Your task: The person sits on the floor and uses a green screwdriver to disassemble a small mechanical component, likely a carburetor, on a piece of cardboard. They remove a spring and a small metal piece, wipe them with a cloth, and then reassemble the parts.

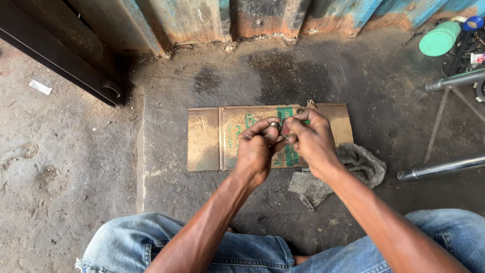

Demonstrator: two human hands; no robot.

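Head view: L hand [257, 149] and R hand [313, 139] meet over the cardboard [212, 136], fingertips pinching one small metal part [277, 126] between them; both clenched on it, part held just above the sheet. Judged step: fitting or twisting small pieces together; next move needs steady opposed grip w/ fine finger turns. Cardboard is a flattened brown box w/ green print, lying on dirt floor. Grey rag [353, 169] just beside it, R side. Green lid [438, 40] far R corner.

floor: dusty stained concrete [76, 167] | back: rusty blue corrugated metal wall [202, 17] | left: dark metal beam [55, 53] | light: daylight, soft shadows
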